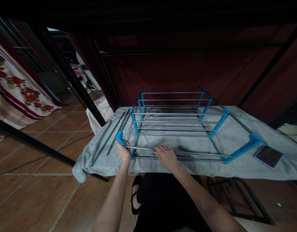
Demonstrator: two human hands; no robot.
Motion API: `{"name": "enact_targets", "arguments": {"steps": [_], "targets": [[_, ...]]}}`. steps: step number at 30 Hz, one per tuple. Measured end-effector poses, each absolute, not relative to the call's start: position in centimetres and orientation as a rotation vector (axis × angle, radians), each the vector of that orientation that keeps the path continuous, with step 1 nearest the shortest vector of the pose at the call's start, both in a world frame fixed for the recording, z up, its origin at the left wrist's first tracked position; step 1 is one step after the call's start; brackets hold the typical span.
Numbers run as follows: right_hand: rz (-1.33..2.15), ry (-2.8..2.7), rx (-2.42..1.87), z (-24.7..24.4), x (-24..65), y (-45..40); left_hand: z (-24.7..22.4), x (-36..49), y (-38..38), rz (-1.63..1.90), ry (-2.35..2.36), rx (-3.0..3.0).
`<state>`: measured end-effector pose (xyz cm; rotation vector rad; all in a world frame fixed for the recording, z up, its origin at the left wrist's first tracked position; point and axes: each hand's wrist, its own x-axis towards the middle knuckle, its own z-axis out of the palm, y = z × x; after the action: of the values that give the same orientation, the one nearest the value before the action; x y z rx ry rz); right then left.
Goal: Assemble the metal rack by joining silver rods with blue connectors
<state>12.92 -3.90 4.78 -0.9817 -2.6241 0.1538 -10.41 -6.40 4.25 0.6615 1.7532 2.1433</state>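
Observation:
A rack of thin grey metal tubes joined by blue plastic brackets lies on a grey cloth [240, 170] in front of me. At its near left corner my left hand [124, 152] is closed round a blue bracket [120, 137], palm and fingers partly hidden behind it. My right hand [166, 157] rests over the upper near metal tube [201, 154], its fingers curled round it left of the middle. That tube runs across to the near right blue bracket [242, 149]. Further back, more brackets [218, 123] carry several cross tubes.
Loose metal tubes [107, 138] lie on the cloth left of the rack. A phone [268, 156] lies beside the right bracket. Dark frame posts [66, 72] stand at left, with a flowered cloth [22, 87] beyond. Under the table is a dark metal frame [245, 193].

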Motion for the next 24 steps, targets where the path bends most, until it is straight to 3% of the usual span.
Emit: {"name": "enact_targets", "arguments": {"steps": [16,24], "targets": [[-0.182,-2.440,-1.104,-0.1,28.1,-0.3,3.5,-10.7,-6.4,2.106,1.740,0.678],[-0.230,-2.309,-1.405,-1.7,34.5,0.4,3.7,-11.0,-6.4,2.090,1.779,0.633]]}}
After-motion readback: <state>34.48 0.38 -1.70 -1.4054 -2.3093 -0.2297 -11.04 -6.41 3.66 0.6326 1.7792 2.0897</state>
